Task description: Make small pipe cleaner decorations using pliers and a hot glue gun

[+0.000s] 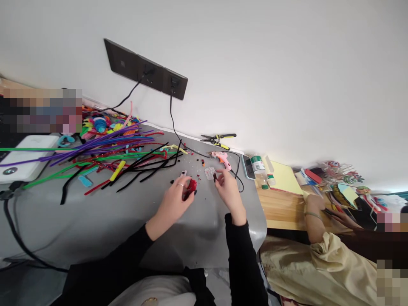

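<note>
The left hand [174, 199] lies on the grey table [95, 221], its fingers curled and pinched on a small, fuzzy red craft piece [191, 187] held at the fingertips. The piece is compact, with no clear long axis from this view. At about two o'clock from it, just beside, sits a small clear plastic packet [209, 173] on the table. The right hand [227, 187] reaches toward that packet, fingertips bent and touching or nearly touching its near edge; whether they grip it cannot be told. So the right hand is nearer the packet, the left holds the red piece, and the two hands are close together.

At one o'clock from the right hand lies a pink glue gun [221, 158]; further on, yellow-handled pliers [219, 138]. At ten o'clock spreads a heap of coloured pipe cleaners [108, 153]. At three o'clock, another person's hand [314, 204] rests on a wooden table [280, 208].
</note>
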